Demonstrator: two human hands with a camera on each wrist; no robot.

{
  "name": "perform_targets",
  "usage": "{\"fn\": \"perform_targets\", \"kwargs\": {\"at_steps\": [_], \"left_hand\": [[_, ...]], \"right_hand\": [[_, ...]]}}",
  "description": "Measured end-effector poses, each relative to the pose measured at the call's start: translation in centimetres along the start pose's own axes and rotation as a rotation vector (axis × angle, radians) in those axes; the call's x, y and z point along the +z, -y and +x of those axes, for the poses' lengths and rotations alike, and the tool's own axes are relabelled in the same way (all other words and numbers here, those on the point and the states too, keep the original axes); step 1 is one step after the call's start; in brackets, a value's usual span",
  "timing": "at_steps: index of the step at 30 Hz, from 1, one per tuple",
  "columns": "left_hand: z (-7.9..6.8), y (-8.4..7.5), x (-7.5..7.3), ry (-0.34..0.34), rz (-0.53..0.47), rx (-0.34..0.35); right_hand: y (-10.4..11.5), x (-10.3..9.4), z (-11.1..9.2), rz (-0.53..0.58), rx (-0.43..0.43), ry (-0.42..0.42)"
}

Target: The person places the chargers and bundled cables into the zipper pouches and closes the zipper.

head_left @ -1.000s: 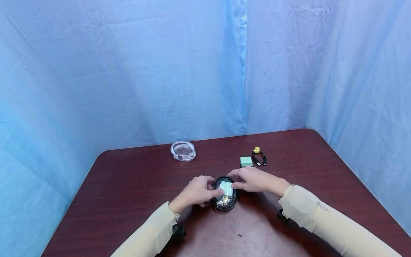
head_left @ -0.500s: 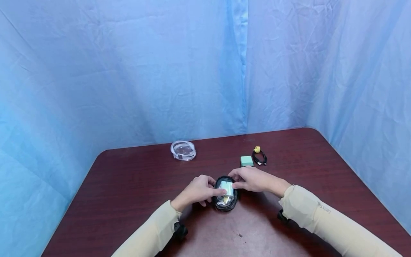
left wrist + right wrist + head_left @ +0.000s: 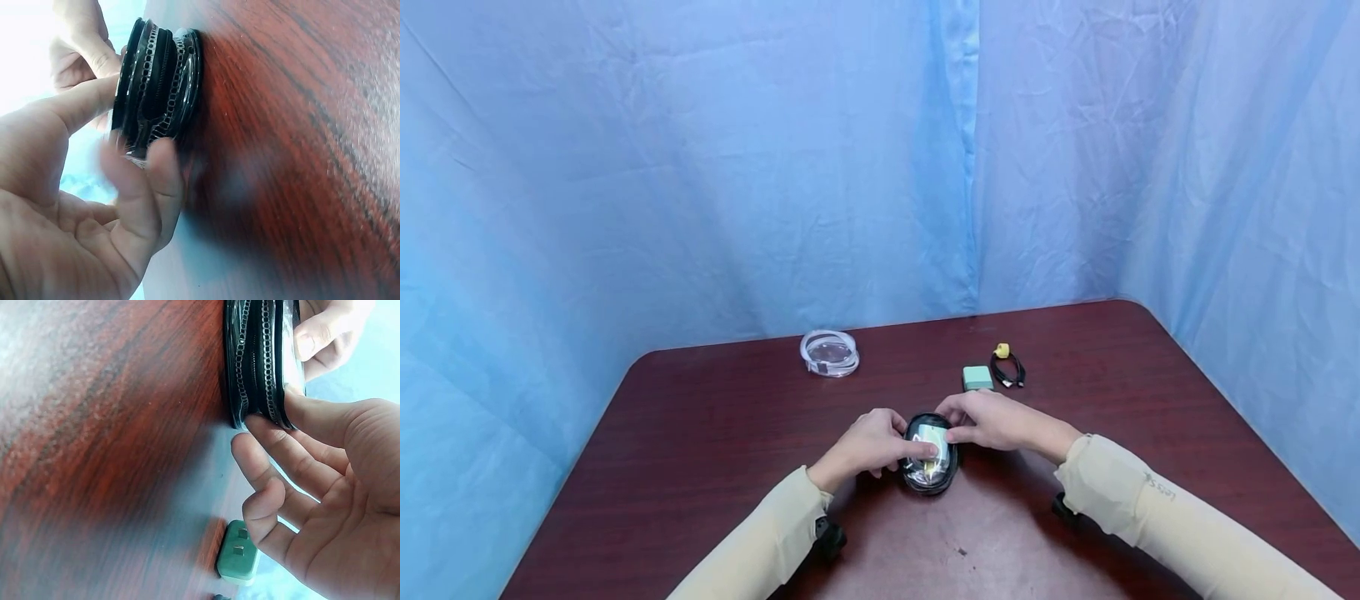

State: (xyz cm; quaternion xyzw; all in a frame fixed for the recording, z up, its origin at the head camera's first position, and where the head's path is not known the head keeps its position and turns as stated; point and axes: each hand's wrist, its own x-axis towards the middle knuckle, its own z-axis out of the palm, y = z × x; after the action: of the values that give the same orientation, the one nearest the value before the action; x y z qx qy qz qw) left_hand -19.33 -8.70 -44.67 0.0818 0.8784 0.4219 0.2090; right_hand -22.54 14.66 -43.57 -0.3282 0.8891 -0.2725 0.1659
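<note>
A small oval zippered case (image 3: pixel 928 477) with black edges and a clear top lies on the table; something pale and a bit of yellow show through its top. My left hand (image 3: pixel 874 443) holds it from the left, thumb across the clear top and fingers by the side. On the far right edge, my right hand (image 3: pixel 992 418) pinches the case between thumb and fingertips. The left wrist view shows the zip side of the case (image 3: pixel 159 81), closed along the visible stretch. In the right wrist view, the right hand's last two fingers stand off the case.
Behind the right hand sits a green plug charger (image 3: pixel 977 377), its prongs visible in the right wrist view. Beside it lies a short black cable (image 3: pixel 1017 367) with a yellow piece (image 3: pixel 1002 351). A coiled white cable (image 3: pixel 831 355) lies near the table's back edge, before blue curtains.
The left thumb has slid slightly to the right over the clear top. Both hands keep their hold on the case, which stays nearly in place.
</note>
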Motion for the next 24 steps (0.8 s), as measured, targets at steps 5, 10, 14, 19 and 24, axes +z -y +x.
{"fn": "perform_targets", "kwargs": {"at_steps": [5, 10, 14, 19, 24], "left_hand": [[0.2, -0.1, 0.2, 0.022, 0.018, -0.006], [0.1, -0.4, 0.5, 0.021, 0.025, -0.007], [-0.3, -0.5, 0.8, -0.009, -0.001, 0.036], [-0.6, -0.6, 0.9, -0.08, -0.015, 0.12], [-0.7, -0.7, 0.9, -0.177, 0.021, 0.195]], "right_hand": [[-0.3, 0.0, -0.1, 0.043, 0.002, 0.019], [-0.2, -0.2, -0.3, 0.037, -0.005, 0.018], [-0.3, -0.4, -0.7, 0.034, -0.034, 0.001], [-0.5, -0.5, -1.0, 0.035, -0.07, -0.047], [-0.7, -0.4, -1.2, 0.006, -0.103, -0.096]]}}
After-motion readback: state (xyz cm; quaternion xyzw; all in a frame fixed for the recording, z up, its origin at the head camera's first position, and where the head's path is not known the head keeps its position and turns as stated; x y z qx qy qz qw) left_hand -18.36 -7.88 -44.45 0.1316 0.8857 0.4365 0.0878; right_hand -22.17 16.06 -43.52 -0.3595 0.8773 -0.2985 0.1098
